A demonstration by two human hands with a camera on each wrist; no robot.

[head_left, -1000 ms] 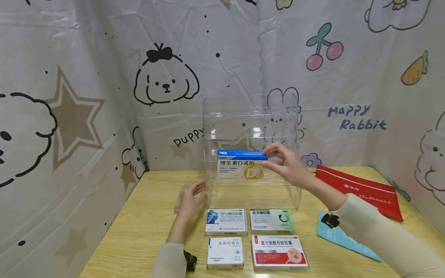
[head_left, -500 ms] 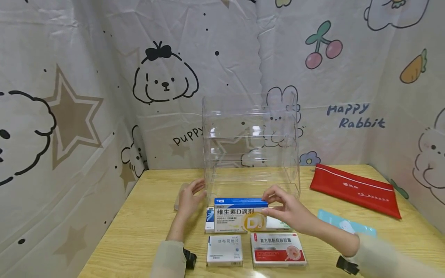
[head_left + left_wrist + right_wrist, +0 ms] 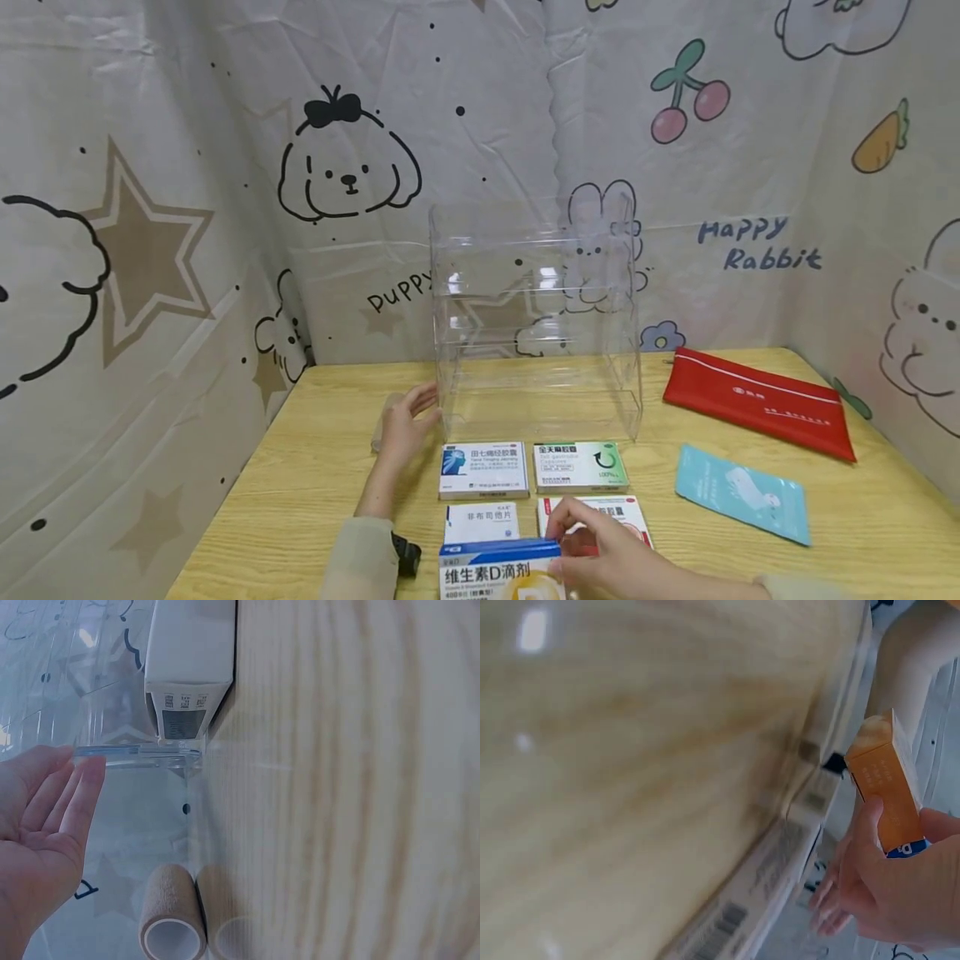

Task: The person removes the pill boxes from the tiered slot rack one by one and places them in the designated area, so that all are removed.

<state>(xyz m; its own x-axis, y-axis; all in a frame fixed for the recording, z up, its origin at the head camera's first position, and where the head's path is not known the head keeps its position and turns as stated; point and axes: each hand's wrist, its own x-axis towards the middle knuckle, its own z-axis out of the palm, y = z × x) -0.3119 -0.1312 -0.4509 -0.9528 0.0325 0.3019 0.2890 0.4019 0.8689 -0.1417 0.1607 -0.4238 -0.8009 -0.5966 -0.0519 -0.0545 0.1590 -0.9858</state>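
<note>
My right hand (image 3: pixel 607 554) pinches the right end of a blue and white vitamin D drops box (image 3: pixel 480 575), held upright at the bottom edge of the head view. The right wrist view shows thumb and fingers on the orange end of the box (image 3: pixel 885 795). My left hand (image 3: pixel 405 429) pinches the lower left side panel of a clear plastic display rack (image 3: pixel 525 290); in the left wrist view, fingers and thumb meet at its edge. Flat on the table before the rack lie a blue-white medicine box (image 3: pixel 483 469), a green-white one (image 3: pixel 580 467), a white one (image 3: pixel 480 521) and a partly hidden red-white one (image 3: pixel 626 512).
A red zip pouch (image 3: pixel 757 404) and a light blue packet (image 3: pixel 742 493) lie on the wooden table (image 3: pixel 300 500) to the right. A tan roll (image 3: pixel 171 904) stands behind my left hand. A printed curtain (image 3: pixel 480 150) hangs behind and at the sides.
My right hand has brought the vitamin D box down from the rack's front, over the other boxes, toward me. My left hand stays at the rack's side. The light blue packet is uncovered now.
</note>
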